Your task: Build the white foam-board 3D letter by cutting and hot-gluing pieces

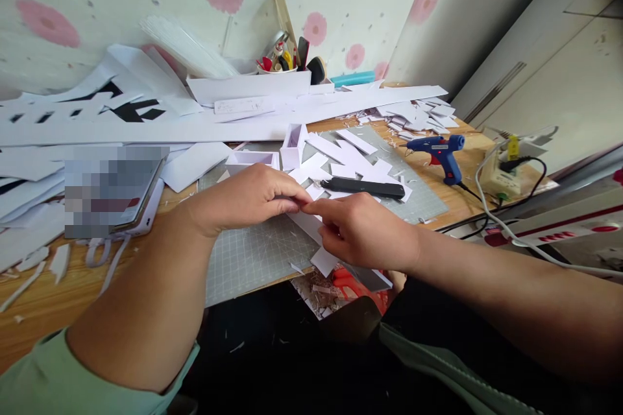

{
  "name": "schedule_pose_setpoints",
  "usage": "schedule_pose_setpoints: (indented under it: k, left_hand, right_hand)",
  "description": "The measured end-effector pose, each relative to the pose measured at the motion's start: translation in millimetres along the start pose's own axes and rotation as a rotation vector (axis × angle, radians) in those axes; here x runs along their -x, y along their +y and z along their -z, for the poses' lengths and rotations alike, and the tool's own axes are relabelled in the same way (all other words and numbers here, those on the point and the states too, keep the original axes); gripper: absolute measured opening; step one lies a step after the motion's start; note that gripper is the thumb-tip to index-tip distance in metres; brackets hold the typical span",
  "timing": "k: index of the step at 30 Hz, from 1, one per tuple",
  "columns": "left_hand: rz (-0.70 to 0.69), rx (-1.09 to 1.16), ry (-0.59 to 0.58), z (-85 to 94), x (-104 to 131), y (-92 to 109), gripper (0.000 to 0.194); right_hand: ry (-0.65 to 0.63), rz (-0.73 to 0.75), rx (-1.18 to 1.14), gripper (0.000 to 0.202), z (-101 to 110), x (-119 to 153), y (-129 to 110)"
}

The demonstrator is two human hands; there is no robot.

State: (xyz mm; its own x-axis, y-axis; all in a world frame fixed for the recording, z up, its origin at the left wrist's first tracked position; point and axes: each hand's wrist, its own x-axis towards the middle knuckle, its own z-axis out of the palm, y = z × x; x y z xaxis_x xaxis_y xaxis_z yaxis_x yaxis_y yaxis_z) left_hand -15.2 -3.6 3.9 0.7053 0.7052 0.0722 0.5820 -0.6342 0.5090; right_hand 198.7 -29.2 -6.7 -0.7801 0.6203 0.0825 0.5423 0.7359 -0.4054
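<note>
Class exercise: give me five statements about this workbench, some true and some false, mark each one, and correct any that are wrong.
1. The glue gun is yellow. False: the glue gun is blue, with a red trigger.
2. Two small open-topped white boxes stand beyond the left hand. True.
3. The right hand grips the black cutter. False: the cutter lies on white pieces, held by neither hand.
4. The gray mat is marked with a grid. True.
5. The two hands are far apart. False: their fingertips come together above the mat.
</note>
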Motion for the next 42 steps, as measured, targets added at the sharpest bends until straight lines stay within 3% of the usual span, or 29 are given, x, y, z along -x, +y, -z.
schedule_pose_setpoints:
  k: [5,16,24,28,31,35,39,42]
  left_hand:
    - [0.05,-0.02,0.0,-3.4,-1.5,-0.4,0.028]
    - [0.06,-0.079,0.002,-5.3,-0.1,-2.5,0.028]
    - [-0.051,0.003,-0.035,-9.2,-0.3,6.4,0.021]
    - [-0.009,0.009,-0.043,-12.7,-2.3,4.5,0.021]
    - [-0.003,0.017,-0.027,-13.6,-1.8,0.5,0.02]
    - [-0.013,0.016,-0.029,-12.9,-1.4,-1.7,0.02]
    - [-0.032,0.019,-0.021,-12.1,-1.9,-1.3,0.019]
    - [-0.03,0.025,-0.003,-12.5,-1.5,-1.7,0.019]
  right_hand:
    - [0.033,0.001,-0.02,0.041,-1.3,1.2,1.1]
    - [-0.092,0.041,-0.045,0.038,11.9,22.2,5.6]
    - [-0.153,0.043,0.078,0.038,10.4,19.7,-2.2]
    - [-0.084,0.017,0.051,0.034,25.5,12.4,20.2]
    - [0.038,-0.134,0.242,0.034,36.8,8.9,52.6]
    - [-0.104,-0.175,0.453,0.045,32.8,10.3,85.0]
    - [-0.106,-0.173,0.443,0.054,25.4,11.5,90.6]
    - [-0.035,-0.136,0.201,0.06,34.7,15.1,88.7]
